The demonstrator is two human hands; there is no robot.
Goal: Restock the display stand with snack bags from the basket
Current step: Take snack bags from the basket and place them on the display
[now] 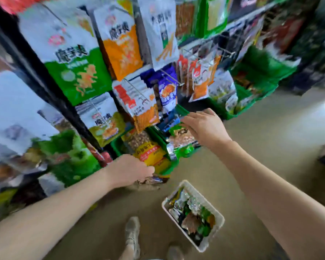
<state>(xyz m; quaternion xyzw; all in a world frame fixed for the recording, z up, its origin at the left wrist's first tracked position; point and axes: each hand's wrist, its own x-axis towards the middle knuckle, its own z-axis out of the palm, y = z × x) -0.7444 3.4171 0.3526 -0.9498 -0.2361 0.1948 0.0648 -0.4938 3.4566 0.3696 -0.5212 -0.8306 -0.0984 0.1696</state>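
Display stand [94, 76]: hooks crowded. Basket [220, 220] on floor below stand, holding remaining snack bags [193, 212]. Right hand [204, 126] at stand's green bin, fingers around green bag [178, 131]. Left hand [129, 170] gripping dark packet [154, 180]. Risk: neighbouring bags dislodged.

Head camera, looking forward and down.
I am viewing from above my left hand [129, 170] and right hand [204, 126], close to both.
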